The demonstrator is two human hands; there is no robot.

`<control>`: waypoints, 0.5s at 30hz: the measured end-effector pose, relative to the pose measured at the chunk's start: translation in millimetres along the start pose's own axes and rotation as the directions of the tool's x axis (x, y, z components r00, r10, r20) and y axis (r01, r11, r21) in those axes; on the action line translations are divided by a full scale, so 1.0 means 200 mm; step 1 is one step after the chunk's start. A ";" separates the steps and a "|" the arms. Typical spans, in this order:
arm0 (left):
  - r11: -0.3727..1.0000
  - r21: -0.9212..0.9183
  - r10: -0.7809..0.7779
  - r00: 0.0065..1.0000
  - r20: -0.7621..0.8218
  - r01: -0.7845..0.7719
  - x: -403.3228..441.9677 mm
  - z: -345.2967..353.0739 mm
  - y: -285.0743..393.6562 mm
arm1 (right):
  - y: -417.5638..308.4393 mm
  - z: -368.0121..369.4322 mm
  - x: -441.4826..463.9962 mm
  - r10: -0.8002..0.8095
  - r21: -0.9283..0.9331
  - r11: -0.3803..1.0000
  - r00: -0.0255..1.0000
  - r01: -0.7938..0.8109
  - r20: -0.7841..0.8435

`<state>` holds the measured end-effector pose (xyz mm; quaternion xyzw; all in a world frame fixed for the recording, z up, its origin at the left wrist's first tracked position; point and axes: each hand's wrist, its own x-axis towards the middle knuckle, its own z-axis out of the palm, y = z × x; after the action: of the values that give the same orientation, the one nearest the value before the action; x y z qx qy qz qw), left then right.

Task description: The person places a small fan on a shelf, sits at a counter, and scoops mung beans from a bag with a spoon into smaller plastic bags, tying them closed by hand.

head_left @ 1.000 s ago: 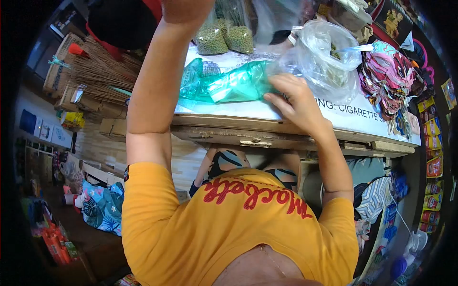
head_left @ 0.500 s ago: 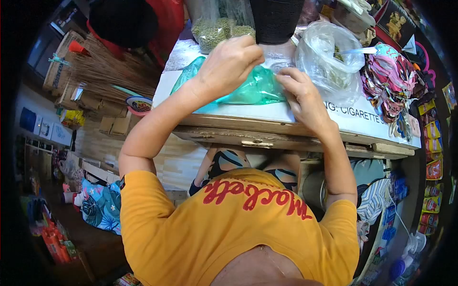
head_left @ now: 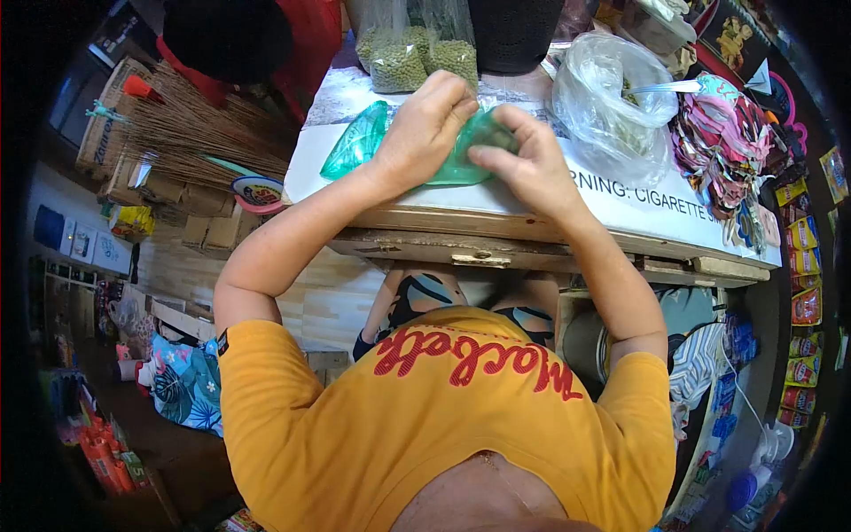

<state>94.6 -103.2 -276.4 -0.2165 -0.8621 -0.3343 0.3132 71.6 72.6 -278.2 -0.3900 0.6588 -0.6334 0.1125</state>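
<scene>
A thin green plastic bag (head_left: 357, 144) lies on the table's near edge, partly hidden behind my hands. My left hand (head_left: 424, 129) is closed in a pinch on the bag's upper part, its fingertips pointing right. Close beside it, my right hand (head_left: 532, 168) curls its thumb and fingers round the right part of the bag. Green film shows between the two hands, slightly blurred. Behind the left hand stand clear bags of green beans (head_left: 399, 66). To the right sits an open clear plastic bag (head_left: 603, 115) with a pale-handled utensil (head_left: 667, 87) in it.
The white printed tabletop (head_left: 638, 199) has a wooden front edge with a drawer. A dark container (head_left: 514, 35) stands at the back. At the right lies a bundle of colourful wrappers (head_left: 722, 151). Stick brooms (head_left: 204, 124) lean at the left; packets (head_left: 805, 306) hang far right.
My right hand has moved left, closer to my left hand, with the right part of the green bag drawn in and lifted. My left hand has shifted slightly left and lower.
</scene>
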 end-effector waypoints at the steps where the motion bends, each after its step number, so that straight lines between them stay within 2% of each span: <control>1: 1.000 -0.005 -0.002 1.000 -0.021 0.002 0.00 -0.02 0.00 | 0.00 0.00 0.00 0.032 0.095 0.995 0.998 -0.026 -0.061; 2: 0.997 -0.056 -0.061 0.998 -0.012 0.061 0.01 -0.03 0.00 | 0.00 -0.01 0.00 0.070 0.191 0.981 0.991 -0.047 -0.114; 3: 0.986 -0.109 -0.122 0.992 0.003 0.122 0.02 -0.03 0.00 | -0.02 -0.01 0.00 0.115 0.167 0.981 0.990 -0.100 -0.087; 6: 0.946 -0.221 -0.226 0.972 0.069 0.236 0.04 -0.03 -0.01 | 0.00 0.00 -0.02 0.012 0.109 0.994 0.999 -0.016 0.037; 7: 0.934 -0.248 -0.243 0.966 0.090 0.258 0.06 -0.03 -0.01 | -0.02 0.00 -0.03 0.017 0.238 0.971 1.000 -0.022 0.021; 10: 0.951 -0.255 -0.170 0.984 0.047 0.176 0.13 -0.07 0.00 | -0.12 -0.11 -0.05 -0.050 -0.121 0.992 0.986 0.031 -0.161; 11: 0.957 -0.223 -0.173 0.982 0.081 0.186 0.16 -0.11 0.05 | -0.12 -0.14 -0.04 -0.162 -0.162 0.979 0.952 0.122 -0.260; 12: 0.961 -0.235 -0.125 0.987 0.101 0.146 0.18 -0.12 0.08 | -0.15 -0.17 -0.03 -0.224 -0.259 0.955 0.927 0.147 -0.300; 14: 0.964 -0.261 -0.022 0.990 0.142 0.059 0.23 -0.11 0.11 | -0.21 -0.22 0.01 -0.457 -0.612 0.758 0.853 0.227 -0.250; 15: 0.934 -0.350 0.001 0.981 0.192 0.067 0.25 -0.10 0.14 | -0.20 -0.22 0.04 -0.429 -0.547 0.804 0.864 0.233 -0.262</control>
<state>83.6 -89.7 -219.2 -0.2856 -0.8169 -0.4675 0.1803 53.7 104.1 -230.5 -0.3886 0.7280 -0.5140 -0.2340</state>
